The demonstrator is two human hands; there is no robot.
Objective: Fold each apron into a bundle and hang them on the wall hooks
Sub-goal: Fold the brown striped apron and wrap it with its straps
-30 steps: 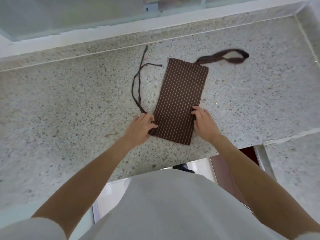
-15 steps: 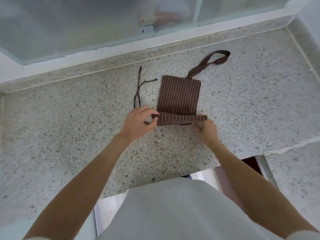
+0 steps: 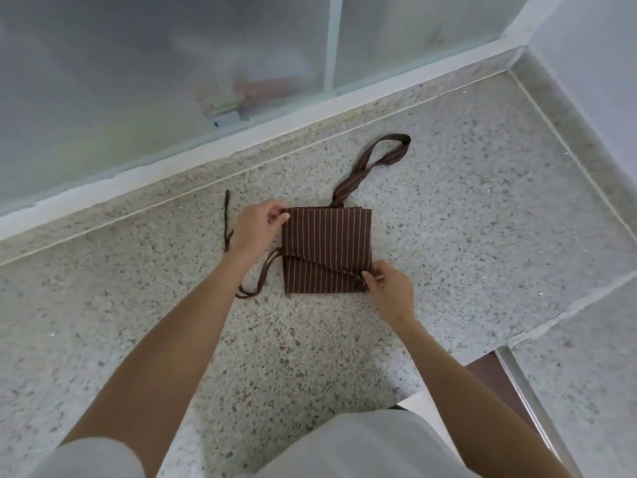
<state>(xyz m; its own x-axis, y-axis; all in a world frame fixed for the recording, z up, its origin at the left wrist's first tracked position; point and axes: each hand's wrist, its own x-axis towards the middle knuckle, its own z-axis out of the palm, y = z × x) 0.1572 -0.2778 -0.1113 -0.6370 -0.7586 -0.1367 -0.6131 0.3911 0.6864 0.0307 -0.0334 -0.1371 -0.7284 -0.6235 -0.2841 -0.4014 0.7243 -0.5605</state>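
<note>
Pinching the apron [image 3: 325, 250] on the counter [image 3: 448, 236] just below the window [image 3: 172, 81], your left hand [image 3: 255, 229] at its far corner and right hand [image 3: 391, 288] at the near one, square the edges before pressing the fold flat.

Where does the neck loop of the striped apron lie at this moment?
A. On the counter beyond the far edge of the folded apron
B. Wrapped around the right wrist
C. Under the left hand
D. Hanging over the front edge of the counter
A: the neck loop stretches out flat on the counter from the far edge of the folded apron, away from both hands.
</note>
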